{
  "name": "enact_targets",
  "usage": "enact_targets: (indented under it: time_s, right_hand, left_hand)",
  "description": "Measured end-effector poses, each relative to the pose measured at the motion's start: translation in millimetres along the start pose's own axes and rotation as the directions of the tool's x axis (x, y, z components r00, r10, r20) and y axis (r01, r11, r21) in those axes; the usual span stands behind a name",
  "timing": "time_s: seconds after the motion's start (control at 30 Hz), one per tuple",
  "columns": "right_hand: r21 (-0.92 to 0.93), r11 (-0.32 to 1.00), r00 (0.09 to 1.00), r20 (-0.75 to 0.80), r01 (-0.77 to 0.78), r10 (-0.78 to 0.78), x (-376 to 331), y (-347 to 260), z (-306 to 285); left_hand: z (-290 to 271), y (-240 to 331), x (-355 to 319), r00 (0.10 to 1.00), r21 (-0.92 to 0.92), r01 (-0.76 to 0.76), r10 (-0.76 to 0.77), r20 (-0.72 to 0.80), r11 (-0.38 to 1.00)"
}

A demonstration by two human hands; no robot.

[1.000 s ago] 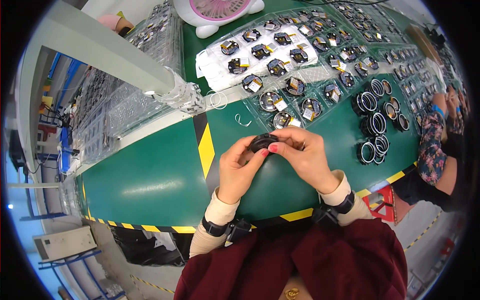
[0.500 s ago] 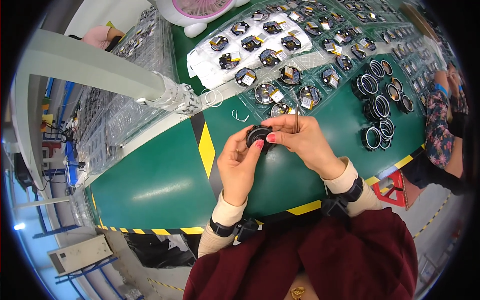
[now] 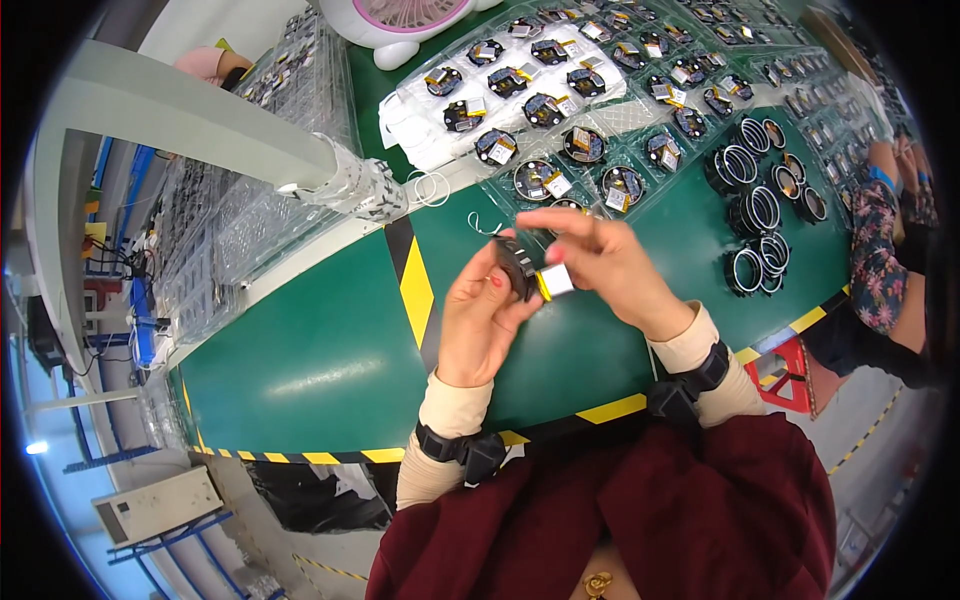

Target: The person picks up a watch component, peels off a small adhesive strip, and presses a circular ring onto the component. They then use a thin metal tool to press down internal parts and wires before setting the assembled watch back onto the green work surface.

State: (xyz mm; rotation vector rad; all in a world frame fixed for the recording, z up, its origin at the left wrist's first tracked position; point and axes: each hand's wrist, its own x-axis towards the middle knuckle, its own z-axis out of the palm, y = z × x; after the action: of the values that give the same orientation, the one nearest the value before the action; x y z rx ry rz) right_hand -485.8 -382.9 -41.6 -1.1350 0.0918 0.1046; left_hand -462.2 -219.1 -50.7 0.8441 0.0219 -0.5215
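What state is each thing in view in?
Left hand: closed on the black round part.
Right hand: fingers parted beside that part; contact unclear.
Black round part: held, tilted.
Silver rectangular piece: sticking out beside it.
Circuit modules: spread out, uncovered.
Black rings: grouped together.
Fan: running or not, unclear.

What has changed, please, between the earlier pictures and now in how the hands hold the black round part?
The black round part, earlier held by both hands, has tilted, and a silver-white rectangular piece with yellow at its edge now shows beside it. The left hand keeps hold; the right hand has loosened its pinch, though contact is unclear. The black-and-silver rings stay put.
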Motion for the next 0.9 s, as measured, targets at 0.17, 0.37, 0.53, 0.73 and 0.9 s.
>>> enact_targets:
  time_s: [0.17,0.37,0.53,0.73,0.9]
  right_hand:
    - [0.016,0.985,0.982,0.082,0.172,-0.172,3.9,18.1,-0.9]
    - [-0.458,0.884,0.993,-0.023,0.096,-0.119,-5.2,5.2,2.1]
    - [-0.255,0.961,0.994,0.014,0.107,-0.107,-3.5,12.8,3.0]
    - [-0.072,0.997,0.997,0.067,0.03,-0.025,-4.2,12.7,7.6]
    - [-0.398,0.898,0.982,0.093,0.188,-0.164,-0.3,18.8,-4.5]
  left_hand:
    - [-1.2,-6.8,1.3,0.985,0.075,0.138,-0.145,0.096,0.988]
    - [-9.6,-7.0,-0.5,0.989,0.423,-0.063,-0.001,0.149,0.904]
    - [16.1,-4.0,-5.8,1.0,0.675,0.005,-0.018,0.012,0.738]
    - [-1.6,0.7,-0.1,0.997,0.64,-0.035,0.072,-0.033,0.768]
    - [4.6,-9.3,-3.5,0.993,0.714,-0.12,0.085,0.084,0.69]
